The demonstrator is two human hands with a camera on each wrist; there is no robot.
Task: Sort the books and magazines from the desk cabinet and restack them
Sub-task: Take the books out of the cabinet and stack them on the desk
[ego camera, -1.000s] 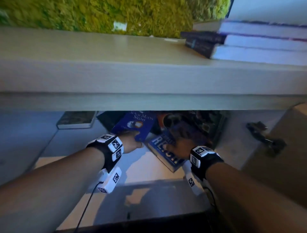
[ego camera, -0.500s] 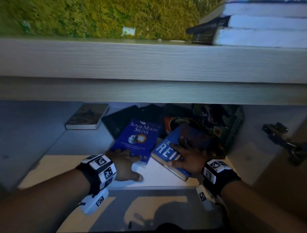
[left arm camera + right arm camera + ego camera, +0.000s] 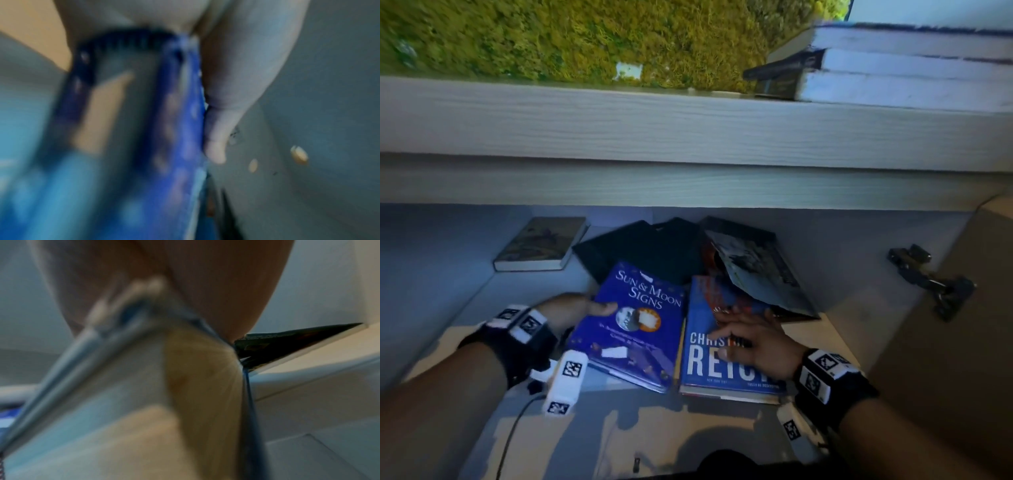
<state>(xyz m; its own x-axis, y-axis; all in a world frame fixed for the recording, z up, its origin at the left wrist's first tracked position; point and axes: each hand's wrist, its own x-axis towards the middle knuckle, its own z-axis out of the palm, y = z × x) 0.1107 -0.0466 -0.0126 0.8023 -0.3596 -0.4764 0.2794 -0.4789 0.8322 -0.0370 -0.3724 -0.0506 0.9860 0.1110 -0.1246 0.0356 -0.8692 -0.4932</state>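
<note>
Inside the desk cabinet (image 3: 852, 329), two blue books lie side by side at the shelf's front edge. My left hand (image 3: 599, 310) grips the "Sun & Moon Signs" book (image 3: 640, 329) by its left edge, thumb on the cover. In the left wrist view the thumb (image 3: 218, 129) presses that blue cover (image 3: 185, 129). My right hand (image 3: 743, 335) lies flat with spread fingers on the "Reich" book (image 3: 709, 370). The right wrist view is blurred and shows that book's page edge (image 3: 201, 386) under the palm.
Behind lie dark books (image 3: 647, 246), a dark glossy magazine (image 3: 760, 270) and a small paperback (image 3: 541, 245) at the back left. The desk top (image 3: 654, 137) overhangs, with stacked books (image 3: 893, 65) on it. The open door (image 3: 979, 308) and its hinge (image 3: 928, 277) stand at the right.
Both blue books have slid from deep in the cabinet to the shelf's front edge, each under its hand. The Reich book has turned square to the edge.
</note>
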